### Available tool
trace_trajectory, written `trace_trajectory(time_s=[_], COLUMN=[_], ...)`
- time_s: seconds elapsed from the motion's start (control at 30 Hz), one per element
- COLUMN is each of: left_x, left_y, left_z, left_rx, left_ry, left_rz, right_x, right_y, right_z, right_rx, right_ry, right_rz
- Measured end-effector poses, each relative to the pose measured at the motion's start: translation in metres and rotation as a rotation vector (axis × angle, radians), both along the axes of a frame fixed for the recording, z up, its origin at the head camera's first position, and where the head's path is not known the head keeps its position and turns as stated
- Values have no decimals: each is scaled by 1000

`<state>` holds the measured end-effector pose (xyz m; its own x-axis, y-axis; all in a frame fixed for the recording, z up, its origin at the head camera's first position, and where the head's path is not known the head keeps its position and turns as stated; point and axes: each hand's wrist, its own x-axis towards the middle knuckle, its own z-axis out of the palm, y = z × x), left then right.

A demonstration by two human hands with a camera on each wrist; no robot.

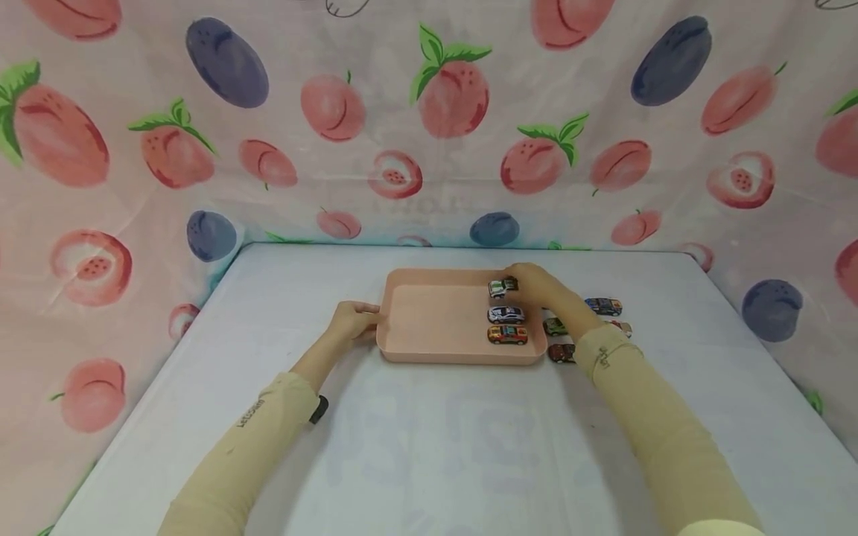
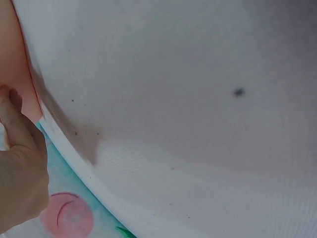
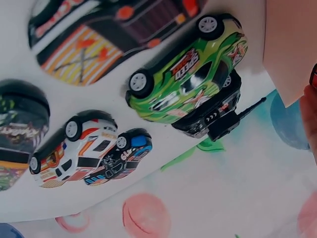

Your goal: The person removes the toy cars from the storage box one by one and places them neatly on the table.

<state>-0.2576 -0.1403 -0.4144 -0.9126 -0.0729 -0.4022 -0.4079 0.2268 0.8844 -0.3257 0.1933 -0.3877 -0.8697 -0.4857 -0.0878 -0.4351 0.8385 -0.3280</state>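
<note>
A shallow pink tray (image 1: 462, 358) lies on the white table. At its left end my left hand (image 1: 353, 320) grips the side wall; in the left wrist view the left hand (image 2: 22, 163) has its fingers against the pink wall. My right hand (image 1: 532, 285) pinches a white and green toy car (image 1: 501, 288) at the tray's back right corner. Below it, inside the tray, a white and blue toy car (image 1: 506, 315) and a red and yellow toy car (image 1: 507, 335) sit in a column. Only the edge of the right hand (image 3: 309, 116) shows in the right wrist view.
Right of the tray stand several more toy cars: a blue one (image 1: 604, 306), a dark red one (image 1: 561, 353) and a green one (image 3: 188, 84). A white and orange car (image 3: 79, 148) is partly behind the right forearm in the head view. Fruit-printed cloth (image 1: 442, 171) hangs behind the table.
</note>
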Motion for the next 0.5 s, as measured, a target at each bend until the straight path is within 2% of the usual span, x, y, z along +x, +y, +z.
trace_trajectory(time_s=[0.2,0.5], left_x=[-1,0], left_y=[0,0], left_z=[1,1], left_rx=[-5,-13], left_ry=[-12,-11], left_rz=[-8,-13], right_x=[6,18], right_y=[10,33], right_z=[5,11], right_rx=[-57,-70], right_ry=[-17,48], right_rz=[3,57])
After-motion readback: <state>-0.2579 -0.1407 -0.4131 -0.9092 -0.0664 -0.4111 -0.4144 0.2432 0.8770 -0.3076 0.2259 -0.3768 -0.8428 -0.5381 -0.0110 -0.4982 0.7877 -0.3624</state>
